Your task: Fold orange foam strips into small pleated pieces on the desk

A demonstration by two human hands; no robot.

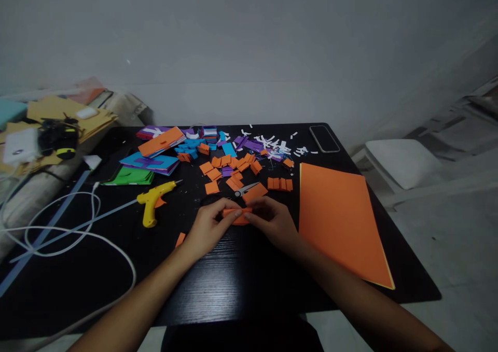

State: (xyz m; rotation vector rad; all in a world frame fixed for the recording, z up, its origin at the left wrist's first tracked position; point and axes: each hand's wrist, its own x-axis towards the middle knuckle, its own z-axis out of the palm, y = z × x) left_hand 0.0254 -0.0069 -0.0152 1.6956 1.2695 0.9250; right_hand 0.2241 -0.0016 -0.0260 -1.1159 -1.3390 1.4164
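My left hand [213, 223] and my right hand [275, 221] meet over the black table [233, 279], pinching the two ends of a small folded orange paper [241, 216]. Both thumbs press on its near face. Just beyond lie scissors [246, 188], their handles partly hidden, and another orange piece [255, 192]. Several small folded orange pieces [213, 174] are scattered farther back. To the left rests a yellow glue gun [155, 201]. A stack of large orange sheets [342, 217] lies right of my right hand.
White and purple paper scraps [272, 145] and a phone [324, 139] are at the back. Coloured paper stacks [151, 161] lie back left. A white cable [126, 266] loops across the left side. A white stool [400, 163] stands beyond the right edge.
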